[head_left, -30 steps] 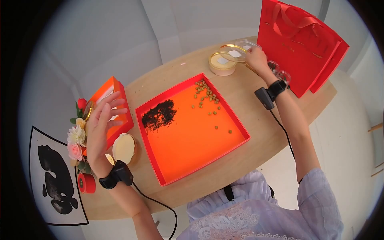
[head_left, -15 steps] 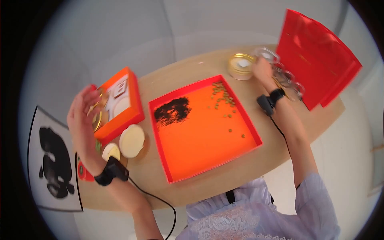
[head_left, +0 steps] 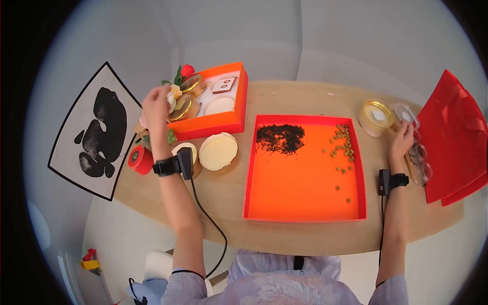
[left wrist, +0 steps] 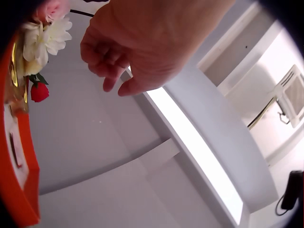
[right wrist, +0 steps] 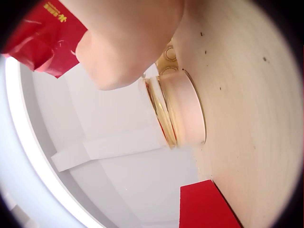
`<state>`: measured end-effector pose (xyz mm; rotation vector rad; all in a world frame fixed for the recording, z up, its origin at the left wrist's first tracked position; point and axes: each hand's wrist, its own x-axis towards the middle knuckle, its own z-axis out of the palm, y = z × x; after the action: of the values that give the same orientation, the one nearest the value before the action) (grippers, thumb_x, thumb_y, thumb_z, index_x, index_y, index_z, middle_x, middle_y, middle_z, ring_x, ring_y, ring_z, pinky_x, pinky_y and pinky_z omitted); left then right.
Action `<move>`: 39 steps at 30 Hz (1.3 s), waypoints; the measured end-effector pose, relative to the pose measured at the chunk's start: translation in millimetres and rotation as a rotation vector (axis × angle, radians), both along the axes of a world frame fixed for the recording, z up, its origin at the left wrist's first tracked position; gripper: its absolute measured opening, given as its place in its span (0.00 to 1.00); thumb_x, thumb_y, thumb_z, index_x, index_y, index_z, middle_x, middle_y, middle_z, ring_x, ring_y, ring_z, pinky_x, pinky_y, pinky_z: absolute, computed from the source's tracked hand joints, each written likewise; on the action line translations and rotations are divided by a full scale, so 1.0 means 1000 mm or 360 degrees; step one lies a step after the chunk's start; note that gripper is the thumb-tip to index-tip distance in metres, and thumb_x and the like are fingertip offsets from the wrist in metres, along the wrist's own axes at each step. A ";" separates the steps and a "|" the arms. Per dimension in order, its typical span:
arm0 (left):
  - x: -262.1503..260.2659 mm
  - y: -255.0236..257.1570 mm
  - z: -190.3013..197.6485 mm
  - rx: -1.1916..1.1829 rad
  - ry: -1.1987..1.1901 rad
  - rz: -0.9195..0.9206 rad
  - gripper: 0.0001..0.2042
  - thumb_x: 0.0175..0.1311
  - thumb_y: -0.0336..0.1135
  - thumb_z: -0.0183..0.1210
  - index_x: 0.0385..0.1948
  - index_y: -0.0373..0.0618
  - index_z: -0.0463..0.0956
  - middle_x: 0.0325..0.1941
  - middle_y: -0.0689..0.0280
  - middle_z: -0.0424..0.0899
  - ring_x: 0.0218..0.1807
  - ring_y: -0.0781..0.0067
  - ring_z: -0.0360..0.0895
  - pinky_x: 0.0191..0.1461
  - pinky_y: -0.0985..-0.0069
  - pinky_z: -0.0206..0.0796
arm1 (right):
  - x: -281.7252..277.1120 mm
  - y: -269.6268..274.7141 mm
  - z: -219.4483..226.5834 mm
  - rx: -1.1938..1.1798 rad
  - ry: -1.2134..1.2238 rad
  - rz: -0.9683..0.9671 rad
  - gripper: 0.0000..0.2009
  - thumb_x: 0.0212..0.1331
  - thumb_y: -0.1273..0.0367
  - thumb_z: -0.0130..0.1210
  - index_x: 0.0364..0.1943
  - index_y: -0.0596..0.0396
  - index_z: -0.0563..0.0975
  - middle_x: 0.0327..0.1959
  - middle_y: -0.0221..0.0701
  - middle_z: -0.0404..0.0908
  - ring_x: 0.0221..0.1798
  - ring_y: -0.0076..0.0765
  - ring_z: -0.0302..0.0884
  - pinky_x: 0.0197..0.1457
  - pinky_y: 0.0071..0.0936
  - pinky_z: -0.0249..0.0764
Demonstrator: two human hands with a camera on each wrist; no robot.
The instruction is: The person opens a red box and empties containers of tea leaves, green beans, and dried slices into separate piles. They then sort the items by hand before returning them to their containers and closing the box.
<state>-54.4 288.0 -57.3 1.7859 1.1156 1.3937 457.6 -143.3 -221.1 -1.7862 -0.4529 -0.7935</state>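
Observation:
My left hand (head_left: 156, 104) hovers at the left beside the artificial flowers (left wrist: 45, 45), near an orange gift box (head_left: 243, 99) that holds gold-lidded jars (head_left: 184, 107). In the left wrist view its fingers hang loosely curled around nothing. My right hand (head_left: 402, 140) is just right of a pale jar (right wrist: 185, 109) topped by a clear, gold-rimmed lid (head_left: 376, 115). Its fingertips are hidden in the right wrist view, so I cannot tell whether they pinch the lid's edge. A clear plastic lid (head_left: 410, 113) and several small clear containers (head_left: 419, 152) lie behind this hand.
A shallow red-orange tray (head_left: 295, 198) carries dark tea leaves (head_left: 281, 139) and green-brown pellets (head_left: 345, 145). Two round pieces (head_left: 218, 151) stand left of it. A red paper bag (head_left: 452, 142) is at the right, a black-and-white picture (head_left: 104, 132) at the left.
My right hand has lowered the gold-rimmed lid onto the pale jar and come down beside it. My left hand's fingers have gone from spread to curled. The head view has swung left.

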 end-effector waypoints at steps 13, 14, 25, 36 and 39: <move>0.022 0.086 -0.026 0.0123 0.1753 -0.0309 0.38 0.45 0.56 0.70 0.56 0.35 0.79 0.53 0.44 0.85 0.56 0.52 0.83 0.59 0.66 0.73 | -0.008 0.008 -0.002 0.0194 0.0057 0.0210 0.14 0.73 0.63 0.52 0.39 0.61 0.81 0.31 0.33 0.84 0.34 0.26 0.78 0.42 0.26 0.72; 0.026 0.093 -0.026 -0.0054 0.1858 -0.0438 0.40 0.43 0.54 0.70 0.58 0.36 0.76 0.53 0.45 0.85 0.55 0.53 0.84 0.59 0.66 0.73 | -0.007 0.009 -0.003 0.0215 0.0055 0.0232 0.14 0.73 0.63 0.53 0.39 0.61 0.81 0.30 0.33 0.84 0.33 0.24 0.77 0.41 0.25 0.72; 0.033 0.091 -0.010 -0.0154 0.2367 -0.0482 0.61 0.38 0.33 0.73 0.81 0.53 0.43 0.55 0.50 0.82 0.50 0.59 0.83 0.48 0.68 0.77 | -0.008 0.010 -0.003 0.0192 0.0071 0.0200 0.13 0.72 0.64 0.53 0.36 0.60 0.81 0.27 0.31 0.83 0.30 0.22 0.77 0.38 0.26 0.72; 0.017 0.128 -0.010 -0.0509 0.1765 -0.0777 0.62 0.43 0.39 0.75 0.82 0.54 0.39 0.62 0.54 0.77 0.56 0.62 0.78 0.52 0.70 0.75 | -0.008 0.010 -0.004 0.0160 0.0107 0.0033 0.14 0.67 0.61 0.56 0.36 0.60 0.82 0.22 0.39 0.82 0.25 0.33 0.78 0.34 0.33 0.74; 0.020 0.109 0.007 -0.0848 0.1466 -0.0756 0.60 0.48 0.41 0.72 0.82 0.63 0.37 0.68 0.56 0.71 0.60 0.58 0.75 0.44 0.64 0.79 | -0.012 0.011 0.000 0.0221 0.0122 0.0041 0.14 0.67 0.61 0.56 0.35 0.60 0.82 0.22 0.39 0.82 0.25 0.35 0.79 0.34 0.34 0.74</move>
<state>-34.3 397.2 -50.2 2.0891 1.1988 -0.0724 446.0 -132.1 -220.8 -1.6725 -0.3606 -0.7186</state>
